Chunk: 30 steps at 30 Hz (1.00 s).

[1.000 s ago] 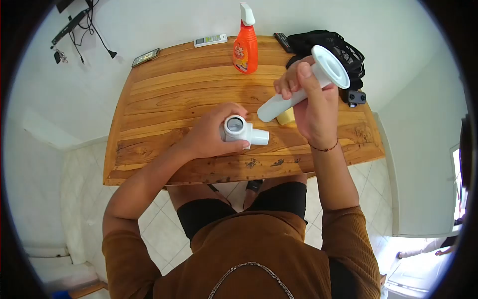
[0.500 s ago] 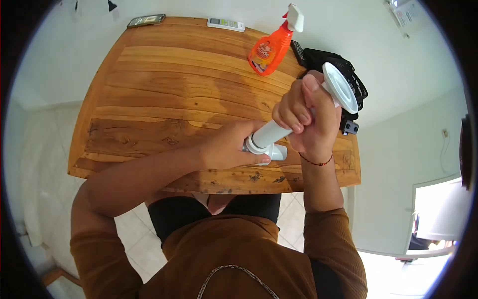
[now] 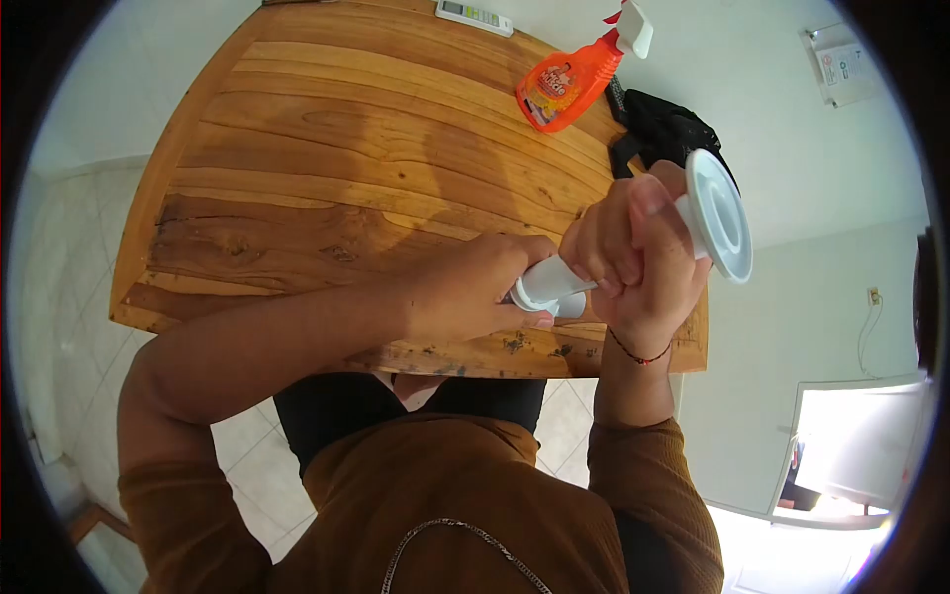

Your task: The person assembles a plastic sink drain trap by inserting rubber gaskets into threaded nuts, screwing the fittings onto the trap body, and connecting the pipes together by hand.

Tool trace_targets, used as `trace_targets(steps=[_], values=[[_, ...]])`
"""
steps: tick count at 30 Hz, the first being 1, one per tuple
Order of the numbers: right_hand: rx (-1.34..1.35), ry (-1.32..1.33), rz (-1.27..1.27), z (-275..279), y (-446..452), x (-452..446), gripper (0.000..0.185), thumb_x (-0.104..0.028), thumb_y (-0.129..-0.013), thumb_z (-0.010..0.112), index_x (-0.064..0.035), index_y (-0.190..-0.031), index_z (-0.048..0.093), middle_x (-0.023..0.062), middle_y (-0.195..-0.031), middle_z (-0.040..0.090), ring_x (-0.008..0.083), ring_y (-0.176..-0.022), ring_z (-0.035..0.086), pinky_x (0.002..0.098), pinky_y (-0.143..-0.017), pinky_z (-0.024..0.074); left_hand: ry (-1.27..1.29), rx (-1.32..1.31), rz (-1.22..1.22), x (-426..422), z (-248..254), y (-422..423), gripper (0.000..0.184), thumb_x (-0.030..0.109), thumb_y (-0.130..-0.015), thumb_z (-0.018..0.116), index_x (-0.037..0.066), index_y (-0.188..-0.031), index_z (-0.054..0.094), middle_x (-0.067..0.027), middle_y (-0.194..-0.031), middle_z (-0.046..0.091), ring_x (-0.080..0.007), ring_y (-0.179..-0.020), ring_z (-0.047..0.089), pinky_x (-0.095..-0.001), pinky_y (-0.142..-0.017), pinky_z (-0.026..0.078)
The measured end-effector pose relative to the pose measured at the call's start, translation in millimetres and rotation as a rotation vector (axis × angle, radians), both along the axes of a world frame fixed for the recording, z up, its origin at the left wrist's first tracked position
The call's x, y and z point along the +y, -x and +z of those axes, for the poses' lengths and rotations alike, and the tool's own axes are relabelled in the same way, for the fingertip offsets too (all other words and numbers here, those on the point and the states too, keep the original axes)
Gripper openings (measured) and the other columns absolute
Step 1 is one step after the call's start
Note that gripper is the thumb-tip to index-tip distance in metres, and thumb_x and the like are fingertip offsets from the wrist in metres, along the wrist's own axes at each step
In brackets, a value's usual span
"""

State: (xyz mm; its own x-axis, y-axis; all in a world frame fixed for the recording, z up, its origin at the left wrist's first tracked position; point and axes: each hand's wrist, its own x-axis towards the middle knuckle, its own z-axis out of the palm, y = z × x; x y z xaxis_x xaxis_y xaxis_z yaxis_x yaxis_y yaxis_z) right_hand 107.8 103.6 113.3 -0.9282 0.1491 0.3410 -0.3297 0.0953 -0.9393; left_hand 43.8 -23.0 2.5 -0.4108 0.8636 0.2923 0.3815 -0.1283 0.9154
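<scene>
A white plastic drain pipe (image 3: 549,281) slants up to the right over the table's near edge. My right hand (image 3: 638,247) is closed in a fist round its upper part, just below the wide round flange (image 3: 722,220). At the lower end, my left hand (image 3: 485,287) is wrapped round the white drain fitting (image 3: 569,306), which has a ring-shaped collar and a short side outlet. The pipe's lower end sits in that collar. My left palm and fingers hide most of the fitting's body.
The wooden table (image 3: 297,139) carries an orange spray bottle (image 3: 569,87) at the back right and a white remote control (image 3: 475,16) at the far edge. A black bag (image 3: 663,129) lies behind my right hand. A white wall rises beyond.
My right hand and the flange have moved slightly right and down, and the flange faces more sideways. Less pipe shows between my hands. The camera view has shifted too.
</scene>
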Motion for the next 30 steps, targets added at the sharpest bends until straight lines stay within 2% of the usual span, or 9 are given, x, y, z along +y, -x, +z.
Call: trace_targets(steps=[5,7,11,13,17,19,21,30], values=[[0.033,-0.007,-0.005,-5.8,-7.8,0.5,0.027,-0.014,-0.1,0.049,-0.0103,-0.077,0.037,0.0005,-0.049,0.033,0.0099,-0.037,0.028,0.0282,-0.039,0.0314,0.049,-0.094,-0.034,-2.2,9.1,-1.6,0.037,0.02,-0.089,0.078,-0.002,-0.111,0.057,-0.0233,-0.101,0.068,-0.0387,-0.097,0.068,-0.0435,-0.083,0.053],[0.101,-0.048,0.114,-9.2,-10.3,5.8,0.026,-0.012,-0.1,0.048,-0.0099,-0.078,0.037,0.0005,-0.049,0.033,0.01,-0.037,0.028,0.0287,-0.039,0.0317,0.016,-0.072,-0.025,-1.3,4.9,-2.5,0.038,0.02,-0.089,0.078,-0.002,-0.112,0.058,-0.0231,-0.102,0.068,-0.0387,-0.097,0.068,-0.0433,-0.083,0.053],[0.191,-0.098,0.161,-8.6,-10.5,-0.3,0.024,-0.01,-0.101,0.047,-0.009,-0.079,0.037,0.0011,-0.051,0.034,0.0103,-0.038,0.03,0.0289,-0.04,0.0311,-0.003,-0.114,-0.028,-1.1,3.3,-2.3,0.04,0.021,-0.089,0.078,-0.002,-0.116,0.059,-0.0218,-0.102,0.069,-0.036,-0.097,0.069,-0.0426,-0.084,0.053],[0.108,-0.357,-0.095,-6.7,-11.1,-7.3,0.022,-0.007,-0.099,0.049,-0.0082,-0.08,0.038,0.0008,-0.053,0.035,0.0105,-0.04,0.033,0.0282,-0.04,0.0295,-0.059,-0.097,-0.02,3.3,-4.6,-0.8,0.041,0.021,-0.09,0.078,-0.003,-0.117,0.059,-0.0213,-0.102,0.07,-0.034,-0.097,0.07,-0.042,-0.084,0.053],[0.065,-0.26,-0.093,-3.3,11.3,-7.6,0.023,-0.007,-0.097,0.052,-0.007,-0.076,0.042,0.0001,-0.053,0.034,0.0097,-0.042,0.029,0.0277,-0.041,0.0279,-0.19,-0.104,0.005,10.6,-12.6,2.3,0.043,0.021,-0.09,0.078,-0.004,-0.119,0.059,-0.0208,-0.104,0.071,-0.0298,-0.097,0.071,-0.0395,-0.085,0.054],[0.056,-0.24,-0.076,-0.9,18.2,-10.0,0.024,-0.007,-0.097,0.054,-0.0066,-0.075,0.043,-0.0001,-0.054,0.033,0.0094,-0.042,0.028,0.0275,-0.042,0.0273,-0.142,-0.104,0.019,8.9,-9.8,6.0,0.046,0.023,-0.09,0.079,-0.005,-0.12,0.058,-0.0217,-0.106,0.071,-0.0311,-0.099,0.071,-0.0393,-0.086,0.054],[-0.043,-0.028,-0.05,1.1,19.4,-9.7,0.025,-0.007,-0.097,0.053,-0.0074,-0.074,0.043,-0.0002,-0.053,0.033,0.0091,-0.042,0.028,0.0275,-0.042,0.028,-0.099,-0.103,0.013,8.8,-8.5,5.7,0.049,0.025,-0.09,0.079,-0.006,-0.122,0.058,-0.023,-0.106,0.071,-0.0326,-0.1,0.071,-0.0405,-0.087,0.054],[-0.076,-0.034,-0.063,2.1,23.4,-10.4,0.028,-0.011,-0.097,0.053,-0.0091,-0.072,0.041,-0.0012,-0.052,0.032,0.0088,-0.04,0.028,0.0273,-0.042,0.0295,0.018,-0.023,0.01,6.1,-1.8,7.4,0.05,0.024,-0.09,0.077,-0.006,-0.123,0.056,-0.0249,-0.105,0.07,-0.0358,-0.099,0.07,-0.0424,-0.086,0.054]])
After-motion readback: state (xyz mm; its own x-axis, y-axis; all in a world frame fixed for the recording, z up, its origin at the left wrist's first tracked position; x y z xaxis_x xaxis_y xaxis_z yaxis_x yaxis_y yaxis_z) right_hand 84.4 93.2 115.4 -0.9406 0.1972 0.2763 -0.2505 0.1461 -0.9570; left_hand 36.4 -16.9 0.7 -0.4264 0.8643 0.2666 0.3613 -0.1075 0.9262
